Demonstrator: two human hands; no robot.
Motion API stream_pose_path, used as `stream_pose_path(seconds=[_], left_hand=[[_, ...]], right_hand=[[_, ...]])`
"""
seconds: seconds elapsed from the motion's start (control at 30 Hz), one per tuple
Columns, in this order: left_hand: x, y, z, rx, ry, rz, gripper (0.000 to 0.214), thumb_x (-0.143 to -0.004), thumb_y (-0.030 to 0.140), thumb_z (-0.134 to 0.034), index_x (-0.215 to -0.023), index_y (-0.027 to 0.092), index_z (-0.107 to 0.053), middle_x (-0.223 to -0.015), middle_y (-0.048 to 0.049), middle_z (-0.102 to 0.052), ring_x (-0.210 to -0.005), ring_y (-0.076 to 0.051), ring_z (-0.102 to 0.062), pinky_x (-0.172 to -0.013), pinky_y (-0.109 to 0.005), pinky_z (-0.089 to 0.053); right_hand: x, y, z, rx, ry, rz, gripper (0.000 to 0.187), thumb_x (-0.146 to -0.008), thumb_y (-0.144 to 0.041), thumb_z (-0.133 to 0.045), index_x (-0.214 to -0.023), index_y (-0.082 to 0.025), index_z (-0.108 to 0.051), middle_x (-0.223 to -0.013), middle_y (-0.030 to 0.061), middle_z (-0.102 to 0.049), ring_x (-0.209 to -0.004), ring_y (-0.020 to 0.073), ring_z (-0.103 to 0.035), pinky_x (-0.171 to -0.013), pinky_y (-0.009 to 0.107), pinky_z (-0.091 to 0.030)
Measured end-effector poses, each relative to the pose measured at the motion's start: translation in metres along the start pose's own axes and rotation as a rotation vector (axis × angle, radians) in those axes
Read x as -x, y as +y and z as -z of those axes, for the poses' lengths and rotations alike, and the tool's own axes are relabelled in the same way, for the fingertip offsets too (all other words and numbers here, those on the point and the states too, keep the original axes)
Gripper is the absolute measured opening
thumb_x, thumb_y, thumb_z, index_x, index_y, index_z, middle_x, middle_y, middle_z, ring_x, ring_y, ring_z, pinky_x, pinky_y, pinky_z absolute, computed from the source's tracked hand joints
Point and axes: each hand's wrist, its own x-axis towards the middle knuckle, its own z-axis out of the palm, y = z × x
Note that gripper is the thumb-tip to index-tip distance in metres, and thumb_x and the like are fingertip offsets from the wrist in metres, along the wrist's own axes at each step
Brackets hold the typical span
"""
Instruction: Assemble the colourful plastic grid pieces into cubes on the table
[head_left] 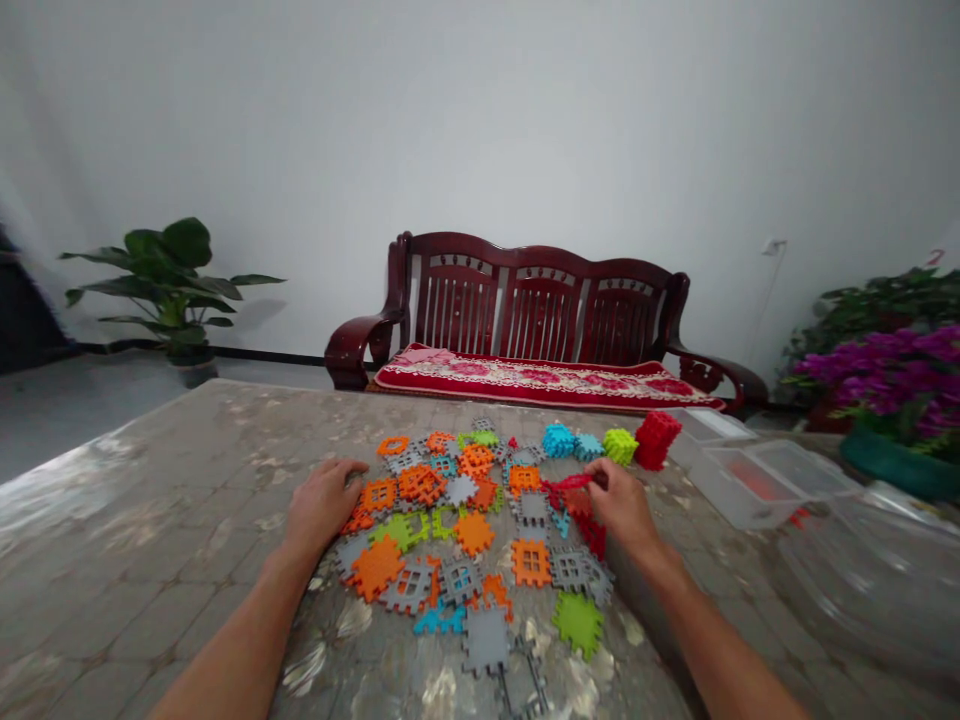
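A spread of flat interlocking plastic tiles (465, 530) in orange, grey, green, blue and red lies on the marble-patterned table (150, 520). My left hand (322, 505) rests palm down at the pile's left edge, fingers curled over an orange tile (377, 494). My right hand (619, 505) is at the pile's right side, its fingers pinched on a red tile (570, 483). Behind the pile stand assembled cubes: two blue (559, 440), a green one (620, 446) and a red one (657, 438).
A clear plastic box (739, 480) with a lid lies to the right of the cubes. A clear bag sits at the far right. Beyond the table are a dark wooden bench (540, 320) with a red cushion, a potted plant (176, 290) and purple flowers (892, 375).
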Motion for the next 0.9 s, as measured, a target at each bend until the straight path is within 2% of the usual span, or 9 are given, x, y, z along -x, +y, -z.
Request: stream_pose_path(seconds=[0.17, 0.33, 0.47, 0.63, 0.8, 0.9], left_hand=[[-0.001, -0.001, 0.0, 0.014, 0.007, -0.017, 0.043, -0.09, 0.033, -0.039, -0.114, 0.023, -0.073, -0.128, -0.0093, -0.07, -0.115, -0.027, -0.066, -0.098, -0.04, -0.051], [0.0, -0.001, 0.001, 0.042, 0.019, -0.022, 0.043, -0.089, 0.033, -0.04, -0.113, 0.022, -0.074, -0.128, -0.0109, -0.07, -0.113, -0.029, -0.067, -0.097, -0.043, -0.052], [-0.001, -0.001, 0.002, 0.051, 0.009, -0.007, 0.043, -0.089, 0.035, -0.041, -0.112, 0.022, -0.075, -0.128, -0.0124, -0.069, -0.114, -0.031, -0.066, -0.097, -0.046, -0.052], [-0.002, -0.005, -0.001, 0.061, 0.021, -0.014, 0.044, -0.088, 0.036, -0.041, -0.112, 0.022, -0.075, -0.126, -0.0119, -0.07, -0.113, -0.03, -0.066, -0.098, -0.044, -0.052], [-0.003, -0.007, -0.003, 0.057, 0.0, -0.033, 0.045, -0.09, 0.036, -0.04, -0.115, 0.021, -0.073, -0.13, -0.0135, -0.068, -0.12, -0.031, -0.063, -0.103, -0.045, -0.048], [-0.004, -0.008, -0.003, 0.045, -0.032, -0.011, 0.045, -0.091, 0.036, -0.039, -0.116, 0.021, -0.072, -0.132, -0.0122, -0.067, -0.121, -0.03, -0.062, -0.105, -0.046, -0.047]], right_hand=[[0.001, 0.07, 0.021, 0.028, 0.066, -0.159, 0.023, -0.066, -0.015, -0.05, -0.083, -0.022, -0.065, -0.085, 0.0052, -0.075, -0.083, 0.0225, -0.071, -0.078, 0.034, -0.053], [0.009, 0.106, 0.024, 0.077, 0.054, -0.241, 0.048, -0.058, -0.009, -0.051, -0.103, -0.018, -0.069, -0.106, 0.011, -0.075, -0.098, 0.0242, -0.072, -0.09, 0.038, -0.055], [0.009, 0.109, 0.023, 0.179, -0.051, -0.146, 0.058, -0.064, -0.018, -0.061, -0.122, -0.016, -0.066, -0.127, 0.0143, -0.069, -0.118, 0.0294, -0.065, -0.104, 0.045, -0.049], [0.008, 0.1, 0.027, 0.293, -0.14, -0.057, 0.053, -0.072, -0.03, -0.067, -0.124, -0.016, -0.067, -0.122, 0.0132, -0.072, -0.114, 0.0303, -0.066, -0.103, 0.046, -0.048], [0.013, 0.087, 0.029, 0.308, -0.097, -0.028, 0.046, -0.074, -0.036, -0.069, -0.117, -0.019, -0.069, -0.114, 0.0117, -0.074, -0.105, 0.0297, -0.069, -0.096, 0.043, -0.051], [0.007, 0.082, 0.035, 0.266, 0.036, -0.092, 0.046, -0.076, -0.042, -0.069, -0.117, -0.021, -0.067, -0.113, 0.0105, -0.075, -0.104, 0.0287, -0.069, -0.095, 0.043, -0.051]])
